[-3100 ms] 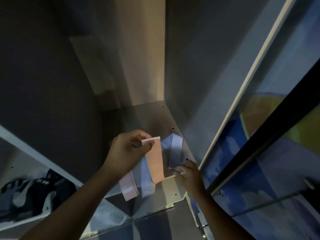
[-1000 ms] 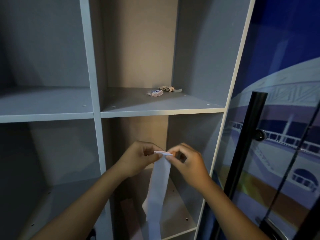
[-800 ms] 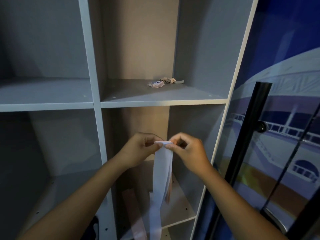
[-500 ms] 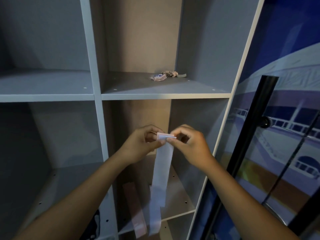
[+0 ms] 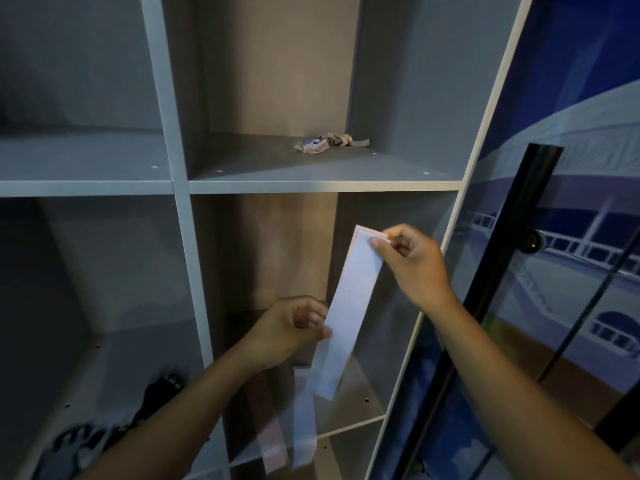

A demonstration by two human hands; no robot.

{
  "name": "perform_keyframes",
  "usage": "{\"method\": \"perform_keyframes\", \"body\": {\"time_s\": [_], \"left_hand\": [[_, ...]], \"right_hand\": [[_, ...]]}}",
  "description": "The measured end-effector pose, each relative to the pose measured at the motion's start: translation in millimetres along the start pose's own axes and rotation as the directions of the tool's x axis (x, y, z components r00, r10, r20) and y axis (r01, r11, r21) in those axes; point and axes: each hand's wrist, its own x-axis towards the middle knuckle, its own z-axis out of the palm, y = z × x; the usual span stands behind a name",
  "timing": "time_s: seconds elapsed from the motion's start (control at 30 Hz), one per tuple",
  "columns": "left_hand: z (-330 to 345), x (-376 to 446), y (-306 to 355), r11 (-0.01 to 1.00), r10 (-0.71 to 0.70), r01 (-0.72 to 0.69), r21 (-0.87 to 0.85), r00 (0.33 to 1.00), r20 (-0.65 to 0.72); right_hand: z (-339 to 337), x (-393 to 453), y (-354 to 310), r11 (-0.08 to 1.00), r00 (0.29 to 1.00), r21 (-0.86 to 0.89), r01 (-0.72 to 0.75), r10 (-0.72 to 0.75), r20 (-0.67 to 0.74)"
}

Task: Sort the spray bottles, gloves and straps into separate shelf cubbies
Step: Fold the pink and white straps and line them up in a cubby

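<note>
Head view of a grey shelf unit (image 5: 180, 216), read from left to right. In the lower left cubby lie dark gloves (image 5: 114, 431), blurred and only partly in view; they appear to be sorted already. Centre: the left hand (image 5: 287, 332), fingers curled, pinches the pale blue strap (image 5: 349, 313) at about mid-length. A pink strap (image 5: 266, 427) and a second light strap (image 5: 304, 424) hang below it in front of the lower middle cubby; whether the left hand grips these too cannot be told. On the upper middle shelf rests a small crumpled bundle (image 5: 323, 144), too small to identify. Right: the right hand (image 5: 412, 265) pinches the top end of the blue strap between thumb and forefinger, holding it raised and tilted toward the right, in the air before the lower middle cubby and not resting on any shelf. A black pole (image 5: 498, 278) stands beside the unit against a printed blue wall. No spray bottles are visible. As a judgement, the gloves are placed, the straps are in hand and not yet stowed, and the bottles cannot be accounted for. Compared with half a second earlier, when both hands pinched the strap's top end together, the left hand has slid down the strap, while the right has lifted its end higher and rightward.
</note>
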Motion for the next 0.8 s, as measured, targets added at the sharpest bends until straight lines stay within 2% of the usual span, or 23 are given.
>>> {"method": "perform_keyframes", "body": {"time_s": [0.13,0.23,0.33,0.4,0.47,0.57,0.67,0.8], "left_hand": [[2,5,6,0.985,0.004,-0.019,-0.173,0.996,-0.086],[2,11,11,0.966,0.023,-0.050,-0.254,0.994,-0.107],[4,18,16,0.943,0.028,-0.066,-0.326,0.992,-0.120],[5,21,20,0.930,0.016,-0.066,-0.362,0.990,-0.139],[6,23,21,0.917,0.005,-0.069,-0.393,0.987,-0.162],[3,25,21,0.925,0.021,-0.093,-0.368,0.981,-0.194],[1,23,21,0.922,0.018,-0.097,-0.374,0.978,-0.209],[-5,20,22,0.941,0.049,-0.133,-0.310,0.963,-0.267]], "right_hand": [[-7,2,37,0.956,0.991,-0.279,-0.084,0.109,0.075],[-4,-11,58,0.940,0.968,-0.323,-0.109,0.174,0.179],[3,-24,64,0.950,0.952,-0.282,-0.132,0.201,0.230],[5,-31,60,0.964,0.969,-0.244,-0.103,0.153,0.196],[5,-40,47,0.990,0.975,-0.111,-0.086,0.107,0.197],[11,-57,24,0.982,0.930,0.120,-0.148,0.098,0.354],[26,-62,18,0.977,0.911,0.166,-0.138,0.059,0.408],[34,-57,18,0.974,0.921,0.143,-0.174,0.110,0.373]]}}
